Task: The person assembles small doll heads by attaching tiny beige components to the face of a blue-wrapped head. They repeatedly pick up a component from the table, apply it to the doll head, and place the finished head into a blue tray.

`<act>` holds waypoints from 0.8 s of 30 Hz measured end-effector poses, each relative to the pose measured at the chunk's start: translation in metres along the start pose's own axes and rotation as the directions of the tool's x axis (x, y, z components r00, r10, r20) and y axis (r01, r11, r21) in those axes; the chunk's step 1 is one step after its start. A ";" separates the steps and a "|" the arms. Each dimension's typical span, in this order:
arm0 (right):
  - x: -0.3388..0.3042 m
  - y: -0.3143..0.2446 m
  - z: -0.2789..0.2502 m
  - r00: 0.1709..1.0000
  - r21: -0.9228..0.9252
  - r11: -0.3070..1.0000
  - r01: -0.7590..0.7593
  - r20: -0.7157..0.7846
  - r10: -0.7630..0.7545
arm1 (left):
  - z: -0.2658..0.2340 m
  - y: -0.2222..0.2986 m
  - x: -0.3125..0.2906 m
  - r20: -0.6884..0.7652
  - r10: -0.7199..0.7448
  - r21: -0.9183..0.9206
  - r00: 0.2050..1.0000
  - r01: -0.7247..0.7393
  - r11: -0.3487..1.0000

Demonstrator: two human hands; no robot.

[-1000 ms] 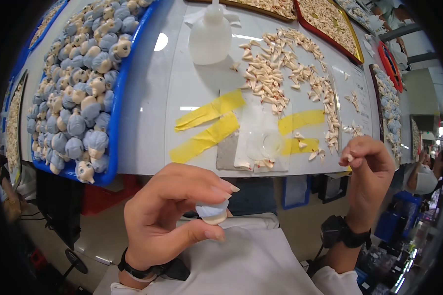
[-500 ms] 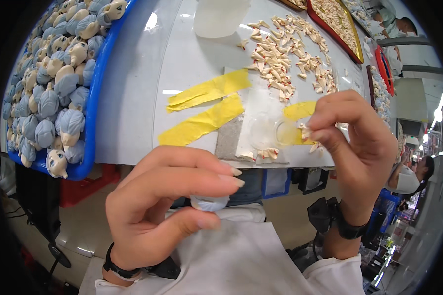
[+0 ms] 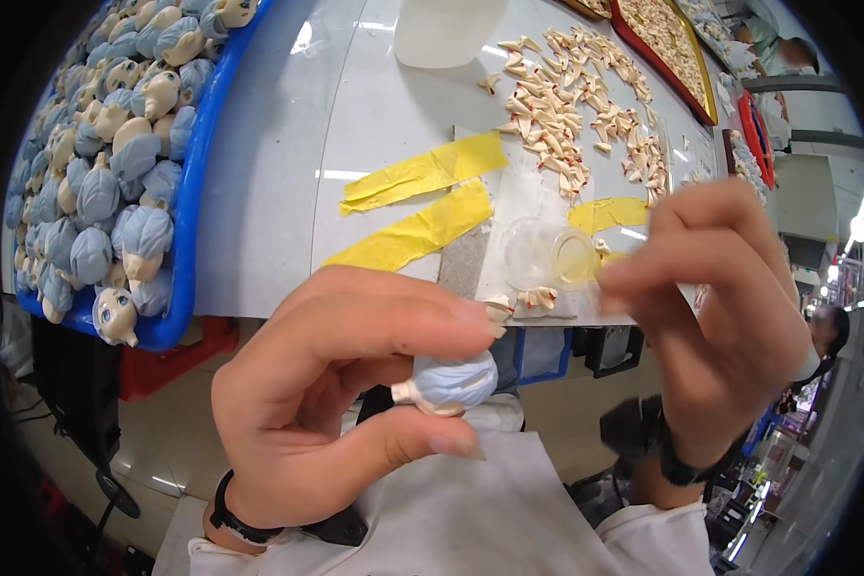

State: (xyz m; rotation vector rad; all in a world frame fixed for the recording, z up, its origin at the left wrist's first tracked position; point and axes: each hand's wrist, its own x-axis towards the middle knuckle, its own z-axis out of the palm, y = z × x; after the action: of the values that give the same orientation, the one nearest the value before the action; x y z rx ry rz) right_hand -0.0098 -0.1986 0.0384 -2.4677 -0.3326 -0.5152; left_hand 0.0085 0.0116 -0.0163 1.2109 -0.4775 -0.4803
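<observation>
Doll head (image 3: 459,381) clamped in left hand (image 3: 278,413), thumb below; right hand (image 3: 725,298) blurred, grip unclear.

Bright light, glare on tabletop (image 3: 259,211), hands (image 3: 728,326) — right one blurred, dark curved rim

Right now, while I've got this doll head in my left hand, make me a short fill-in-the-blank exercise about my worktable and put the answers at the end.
1. Your left hand holds a light-blue-haired doll head between its fingers and ____.
2. The plastic tray crowded with similar doll heads is coloured ____.
3. The tape strips stuck to the table are ____.
4. In the picture, the loose pointed cream pieces lie to the ____ of that tray.

Missing words: thumb; blue; yellow; right.
</observation>
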 end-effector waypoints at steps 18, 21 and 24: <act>-0.030 -0.030 0.009 1.000 0.241 0.970 0.010 -0.002 -0.009 | 0.020 0.005 0.000 0.043 0.351 0.503 0.935 -0.324 0.801; -0.028 -0.029 0.012 1.000 0.265 0.964 -0.001 -0.017 0.006 | 0.022 0.003 0.004 0.032 0.343 0.497 0.939 -0.312 0.810; -0.023 -0.022 0.008 0.999 0.317 0.947 -0.048 0.012 0.046 | 0.012 -0.002 -0.001 0.003 0.281 0.463 0.960 -0.251 0.850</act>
State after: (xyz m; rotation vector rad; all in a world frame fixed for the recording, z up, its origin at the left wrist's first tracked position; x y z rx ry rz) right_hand -0.0357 -0.1795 0.0336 -2.1585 -0.3296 -0.4012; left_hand 0.0004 0.0023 -0.0146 1.5809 -0.7199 -0.0830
